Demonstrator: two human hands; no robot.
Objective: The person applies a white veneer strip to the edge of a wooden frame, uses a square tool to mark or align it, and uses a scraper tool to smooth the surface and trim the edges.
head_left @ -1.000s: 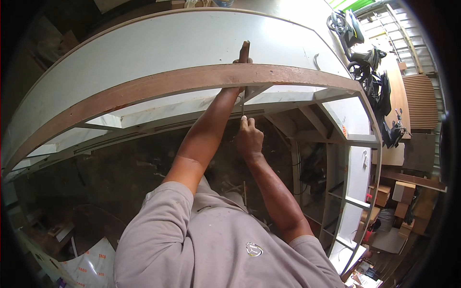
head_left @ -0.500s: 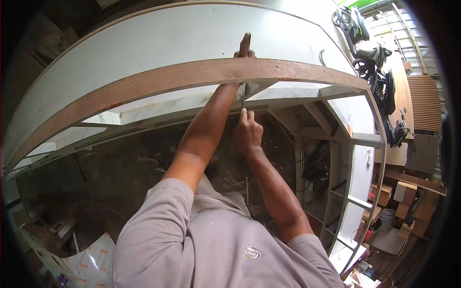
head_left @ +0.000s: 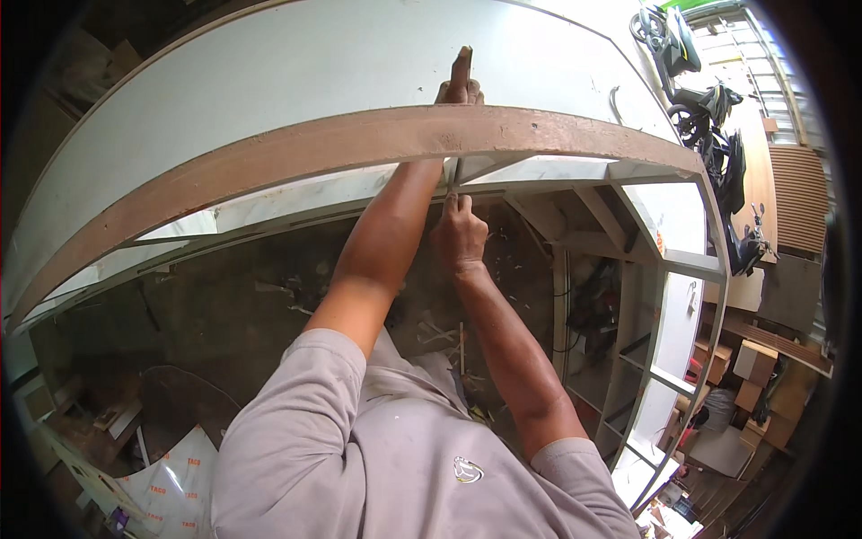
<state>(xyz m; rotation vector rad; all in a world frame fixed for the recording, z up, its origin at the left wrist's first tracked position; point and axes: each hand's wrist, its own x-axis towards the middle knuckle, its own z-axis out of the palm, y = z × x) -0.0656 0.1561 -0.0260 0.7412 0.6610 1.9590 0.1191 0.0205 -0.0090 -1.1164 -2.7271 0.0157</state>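
My left arm reaches under a curved brown wooden rail (head_left: 359,144). Beyond it my left hand (head_left: 461,88) lies against a white panel (head_left: 296,67), one digit pointing up and the others bent. The rail hides part of this hand, and what it grips does not show clearly. Nearer to me, below the rail, my right hand (head_left: 461,235) is closed around the lower end of a thin dark rod (head_left: 459,169). That rod rises from my fingers toward the rail's underside, close to my left wrist; its upper end is hidden.
The curved frame with crosspieces and white panels continues down the right side as an open-shelved section (head_left: 673,314). Motorcycles (head_left: 714,135) stand past it at the upper right, above stacked cardboard boxes (head_left: 754,364). Scraps lie on the dark floor (head_left: 242,314). A printed white sheet (head_left: 175,490) sits lower left.
My right hand has moved slightly up toward the rail, and less of the rod shows above it. My left hand stays beyond the rail, a little higher in view.
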